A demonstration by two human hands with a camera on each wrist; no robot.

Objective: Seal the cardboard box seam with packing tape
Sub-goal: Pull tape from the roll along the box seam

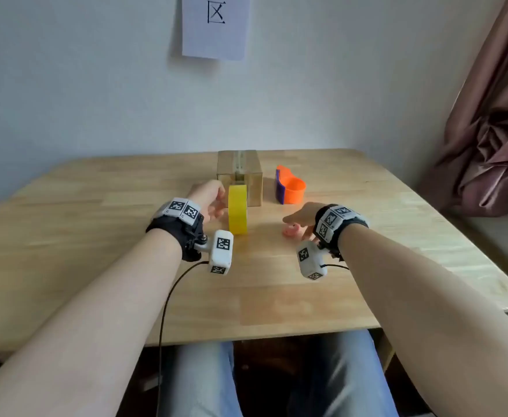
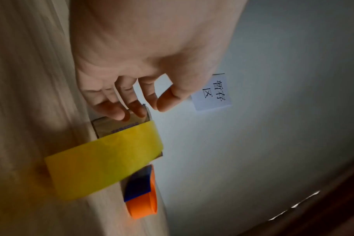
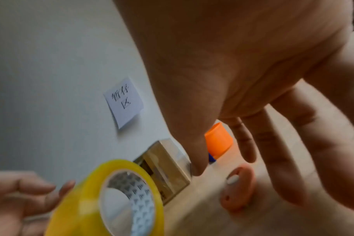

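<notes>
A small cardboard box (image 1: 239, 171) stands at the back middle of the wooden table (image 1: 96, 236), with a strip of clear tape along its top seam. A yellow roll of packing tape (image 1: 237, 210) stands on edge just in front of it. My left hand (image 1: 218, 206) hovers at the roll's left side, fingers loosely curled and holding nothing; in the left wrist view its fingertips (image 2: 119, 113) are beyond the roll (image 2: 103, 161), near the box (image 2: 111, 127). My right hand (image 1: 297, 221) is spread above a small pink object (image 1: 291, 230), also empty.
An orange and purple plastic piece (image 1: 290, 188) sits right of the box. A paper note (image 1: 216, 25) hangs on the wall behind. A pink curtain (image 1: 487, 130) hangs at the right. The table's near edge is close to my lap.
</notes>
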